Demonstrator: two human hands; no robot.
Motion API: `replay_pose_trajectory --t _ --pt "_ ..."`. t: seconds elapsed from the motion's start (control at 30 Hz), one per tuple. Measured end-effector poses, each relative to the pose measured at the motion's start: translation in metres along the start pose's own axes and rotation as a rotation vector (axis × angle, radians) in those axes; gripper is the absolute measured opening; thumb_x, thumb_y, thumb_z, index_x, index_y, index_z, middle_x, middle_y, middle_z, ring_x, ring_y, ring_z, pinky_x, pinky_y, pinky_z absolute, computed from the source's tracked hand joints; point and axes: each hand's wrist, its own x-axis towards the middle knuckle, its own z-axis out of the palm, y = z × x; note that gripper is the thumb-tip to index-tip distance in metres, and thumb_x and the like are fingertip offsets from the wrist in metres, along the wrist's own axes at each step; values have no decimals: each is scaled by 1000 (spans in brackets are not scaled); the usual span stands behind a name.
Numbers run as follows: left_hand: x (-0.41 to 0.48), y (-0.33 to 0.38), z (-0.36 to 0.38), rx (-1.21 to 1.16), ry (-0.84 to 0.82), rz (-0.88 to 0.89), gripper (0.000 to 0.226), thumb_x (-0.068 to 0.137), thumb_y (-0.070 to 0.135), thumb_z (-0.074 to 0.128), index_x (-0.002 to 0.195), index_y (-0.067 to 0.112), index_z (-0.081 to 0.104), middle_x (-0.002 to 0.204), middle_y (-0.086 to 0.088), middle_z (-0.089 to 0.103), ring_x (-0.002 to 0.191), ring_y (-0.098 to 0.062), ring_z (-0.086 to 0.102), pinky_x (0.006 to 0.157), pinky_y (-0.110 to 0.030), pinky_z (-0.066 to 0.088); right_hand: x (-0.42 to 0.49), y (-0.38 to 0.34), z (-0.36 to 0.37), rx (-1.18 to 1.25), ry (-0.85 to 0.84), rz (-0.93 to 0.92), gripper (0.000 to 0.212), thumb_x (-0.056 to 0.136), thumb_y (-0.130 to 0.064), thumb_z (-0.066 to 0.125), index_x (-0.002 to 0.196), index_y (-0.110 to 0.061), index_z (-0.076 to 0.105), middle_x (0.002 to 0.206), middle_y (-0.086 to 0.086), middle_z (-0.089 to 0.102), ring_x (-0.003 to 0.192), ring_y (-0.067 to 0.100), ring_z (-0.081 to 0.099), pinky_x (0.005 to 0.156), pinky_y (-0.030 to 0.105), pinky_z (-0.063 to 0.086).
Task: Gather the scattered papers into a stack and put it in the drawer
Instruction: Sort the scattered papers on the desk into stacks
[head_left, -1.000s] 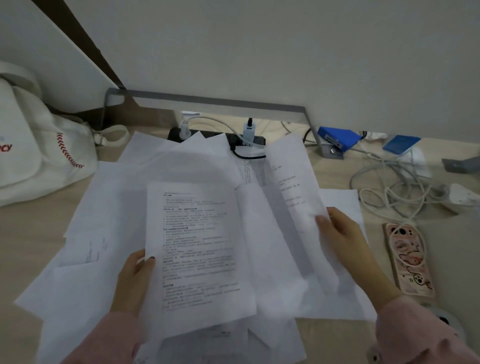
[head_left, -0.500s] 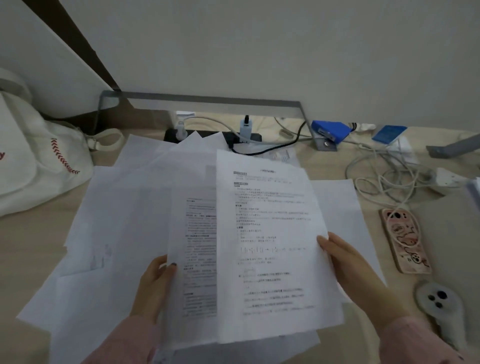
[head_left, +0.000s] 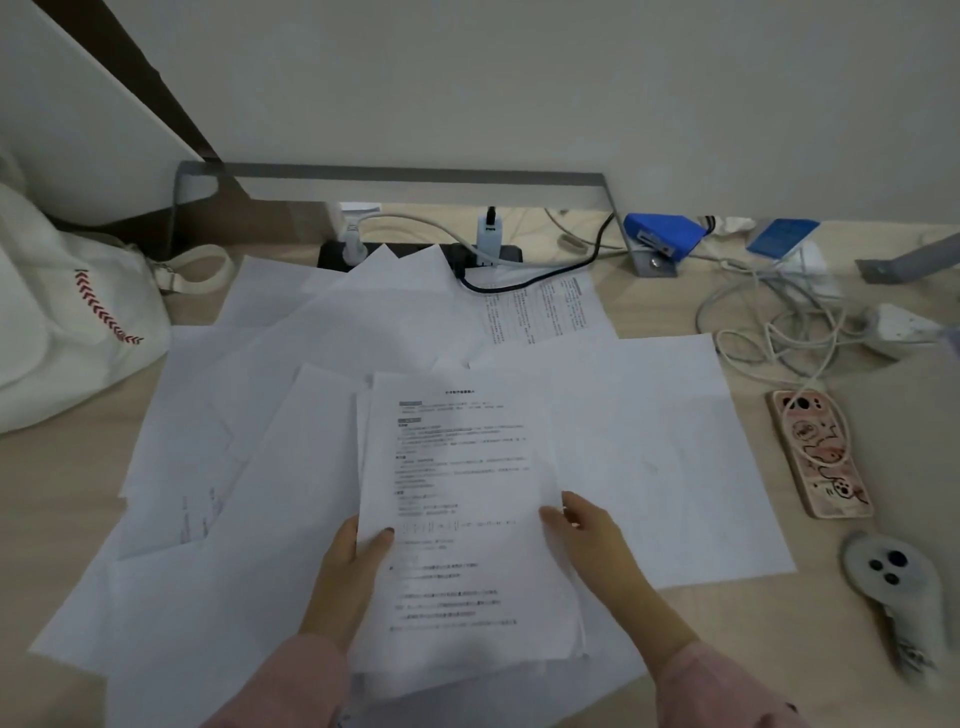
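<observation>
A small stack of printed papers (head_left: 462, 499) lies in front of me on top of the scattered sheets. My left hand (head_left: 353, 566) grips its left edge, thumb on top. At the stack's right edge is my right hand (head_left: 587, 535), fingers curled against the sheets. Several loose white sheets (head_left: 234, 415) spread out to the left and behind. One blank sheet (head_left: 665, 452) lies to the right, and a printed sheet (head_left: 545, 312) sits at the back near the power strip. No drawer is in view.
The wooden desk (head_left: 62, 493) holds a white canvas bag (head_left: 67, 322) at left, a black power strip (head_left: 421, 254) with plugs at the back, tangled cables (head_left: 779, 322), a phone in a pink case (head_left: 815, 452) and a grey controller (head_left: 893, 577) at right.
The printed sheet in my right hand came down from the right onto the sheet my left hand holds. Both hands now sit closer together at the stack's edges.
</observation>
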Motion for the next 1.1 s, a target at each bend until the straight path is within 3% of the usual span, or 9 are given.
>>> replay_pose_trajectory --t 0.03,0.13,0.23,0.33,0.43,0.57,0.73,0.87,1.1 --pt "2 -1 0 20 7 11 19 93 15 50 110 19 55 100 1 64 92 -18 62 73 -29 46 0 0 -2 19 29 6 8 93 -19 49 92 -17 57 84 1 56 69 9 49 56 11 34" --pt "7 -2 0 56 50 43 18 93 10 47 108 17 54 98 -1 63 85 -15 59 75 -30 44 6 7 -23 78 299 62 35 90 -17 54 125 -11 51 121 11 52 94 18 54 78 23 45" --pt "10 -5 -3 62 97 42 22 93 8 46 113 12 54 99 -4 61 89 -21 57 81 -32 44 11 16 -49 97 479 232 49 86 -16 60 133 -6 44 138 22 35 115 39 47 98 42 39" --pt "14 -9 -5 59 129 5 27 94 10 46 120 9 53 108 -8 58 98 -25 54 91 -36 42 15 22 -65 148 495 366 59 84 -17 62 137 -8 38 142 21 28 120 41 42 100 46 37" --pt "17 -11 -4 54 129 -31 29 94 10 46 121 7 51 107 -8 56 97 -25 53 88 -35 41 21 26 -70 422 442 412 51 84 -12 60 131 -7 42 130 17 41 101 31 50 85 42 49" --pt "20 -12 -3 60 136 -46 25 93 10 46 117 9 52 108 -8 56 97 -25 52 87 -35 40 21 28 -59 580 279 351 23 85 -5 58 107 -4 51 83 12 55 67 20 54 56 26 52" --pt "19 -11 -1 53 142 -43 26 93 7 46 119 7 52 106 -8 55 97 -25 51 86 -36 39 6 24 -47 334 117 236 21 89 -13 55 96 5 64 92 25 68 82 36 66 74 42 54" --pt "15 -11 0 52 146 -16 26 93 6 46 118 6 53 108 -10 57 97 -26 52 88 -37 40 2 24 -69 189 369 79 26 90 -14 51 66 -2 54 66 15 54 67 23 49 59 30 35" --pt "7 -6 11 22 118 19 20 93 8 47 111 12 54 110 -12 59 100 -28 54 91 -39 41 -21 -2 -127 262 768 -226 23 93 -17 48 72 -10 55 65 -3 51 63 10 42 59 29 33"
